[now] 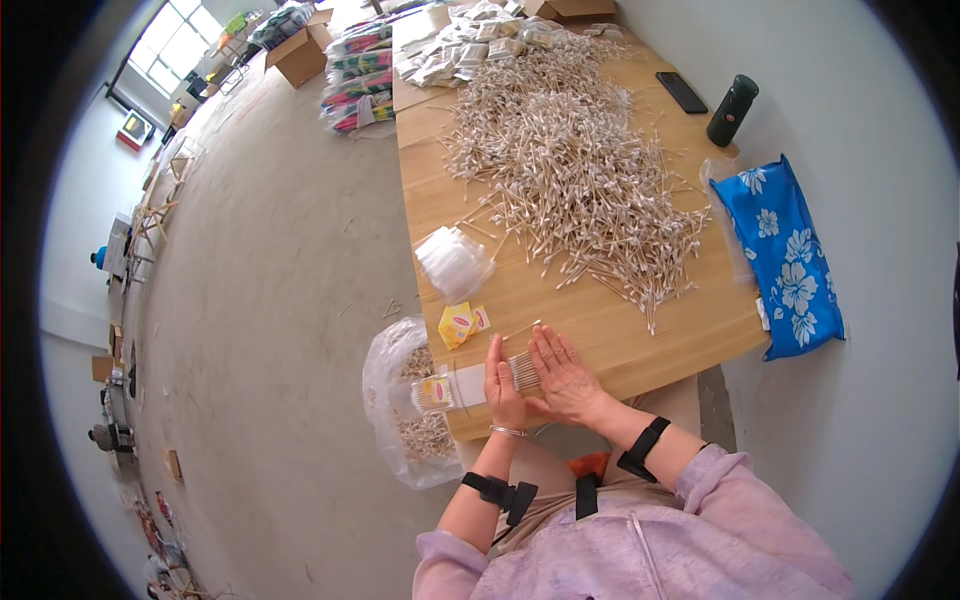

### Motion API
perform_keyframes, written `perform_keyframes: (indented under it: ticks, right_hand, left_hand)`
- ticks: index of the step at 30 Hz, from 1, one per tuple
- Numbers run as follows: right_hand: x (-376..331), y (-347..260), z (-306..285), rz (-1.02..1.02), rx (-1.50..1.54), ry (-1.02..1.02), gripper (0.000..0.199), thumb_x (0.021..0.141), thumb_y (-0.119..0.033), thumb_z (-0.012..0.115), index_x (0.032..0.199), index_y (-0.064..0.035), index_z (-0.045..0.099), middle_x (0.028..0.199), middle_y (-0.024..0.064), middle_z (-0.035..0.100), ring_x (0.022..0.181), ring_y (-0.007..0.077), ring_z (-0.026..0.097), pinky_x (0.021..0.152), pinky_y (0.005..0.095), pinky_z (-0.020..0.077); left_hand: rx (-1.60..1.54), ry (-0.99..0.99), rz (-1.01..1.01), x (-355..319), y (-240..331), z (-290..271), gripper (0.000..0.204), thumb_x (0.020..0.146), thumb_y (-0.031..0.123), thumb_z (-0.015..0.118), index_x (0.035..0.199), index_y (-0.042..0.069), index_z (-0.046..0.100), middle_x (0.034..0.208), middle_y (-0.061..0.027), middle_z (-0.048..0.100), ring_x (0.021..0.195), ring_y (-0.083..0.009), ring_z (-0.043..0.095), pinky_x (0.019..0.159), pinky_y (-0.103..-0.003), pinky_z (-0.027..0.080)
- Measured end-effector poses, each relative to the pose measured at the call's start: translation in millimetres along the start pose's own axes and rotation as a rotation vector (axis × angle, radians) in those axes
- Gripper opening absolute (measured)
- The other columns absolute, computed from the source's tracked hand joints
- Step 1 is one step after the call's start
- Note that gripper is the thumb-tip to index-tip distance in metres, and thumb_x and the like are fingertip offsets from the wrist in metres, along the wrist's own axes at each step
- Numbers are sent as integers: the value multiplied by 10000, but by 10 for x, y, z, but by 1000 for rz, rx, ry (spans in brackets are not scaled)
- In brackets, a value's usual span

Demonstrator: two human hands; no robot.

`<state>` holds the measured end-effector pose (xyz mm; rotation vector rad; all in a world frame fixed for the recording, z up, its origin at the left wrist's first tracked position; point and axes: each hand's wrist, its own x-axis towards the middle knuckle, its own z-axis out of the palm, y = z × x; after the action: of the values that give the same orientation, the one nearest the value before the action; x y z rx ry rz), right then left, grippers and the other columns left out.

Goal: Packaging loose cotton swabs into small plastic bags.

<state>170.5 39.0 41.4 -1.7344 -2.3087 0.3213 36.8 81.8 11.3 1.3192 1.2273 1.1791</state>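
Observation:
Near the table's front edge, a flat row of cotton swabs (524, 371) lies between my two hands. My left hand (506, 392) stands on edge at the row's left end, fingers stretched out. On the other side my right hand (568, 380) leans with its palm partly upturned, fingers straight and held side by side. The heels of both hands come close together. Left of them is a white strip (470, 385), with a flat pack of swabs (433, 393) bearing a yellow label beside it. Yellow cards (457, 325) and a stack of small clear bags (454, 264) lie farther up the left edge.
A big heap of loose swabs (570, 150) covers the table's middle, with filled packs (480, 45) behind. A phone (682, 92), dark bottle (733, 110) and blue flowered cushion (785, 260) line the right side. A plastic bag of swabs (420, 440) sits below the left edge.

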Motion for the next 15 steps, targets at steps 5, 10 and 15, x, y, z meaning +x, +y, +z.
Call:
perform_keyframes:
  ticks: [5,10,15]
  right_hand:
    - [-21,-128,-25,6,13,-9,924,815,-501,581,1400,115,219,1492,298,154,1422,392,101,1163,464,95]
    - [-19,-253,32,44,27,-40,844,867,-469,504,1410,109,215,1501,283,147,1427,388,75,1169,457,61]
    - [171,-525,214,62,19,-51,799,891,-446,441,1413,112,205,1507,283,123,1428,390,60,1166,466,42]
  left_hand:
    - [-73,-17,-39,-9,15,-31,402,979,207,448,1301,-31,476,1335,-162,488,1237,-236,461,1046,-337,346]
    - [-144,-15,-75,-34,28,-91,431,989,240,420,1317,-37,452,1356,-159,467,1261,-231,432,1065,-339,321]
    - [-210,19,-100,47,69,-329,461,998,273,393,1332,-44,428,1376,-156,447,1286,-227,403,1085,-340,295]
